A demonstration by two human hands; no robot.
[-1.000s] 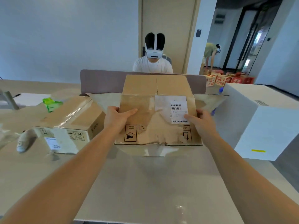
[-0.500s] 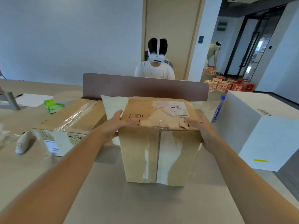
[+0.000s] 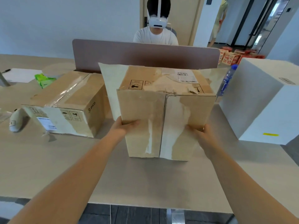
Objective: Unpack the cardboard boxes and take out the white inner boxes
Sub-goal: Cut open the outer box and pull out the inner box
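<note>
A torn, taped cardboard box (image 3: 145, 110) stands on the table (image 3: 145, 180) right in front of me, with its label side facing up. Two loose flaps stick out behind it to the left and right. My left hand (image 3: 124, 127) grips its lower left edge, thumb on the near face. My right hand (image 3: 199, 132) grips the lower right edge the same way. A second, sealed cardboard box (image 3: 68, 101) lies to the left. A white inner box (image 3: 260, 101) stands on the right side of the table.
A brown desk divider (image 3: 145, 55) runs behind the boxes, with a person in a white headset (image 3: 156, 21) seated beyond it. A water bottle (image 3: 227, 80) stands between the centre box and the white box. A green packet (image 3: 44, 79), papers and a pale handheld device (image 3: 15, 121) lie at the left.
The centre box has tipped over, so its label side now faces up and a taped side faces me. Both hands have slid from its upper corners down to its lower edges.
</note>
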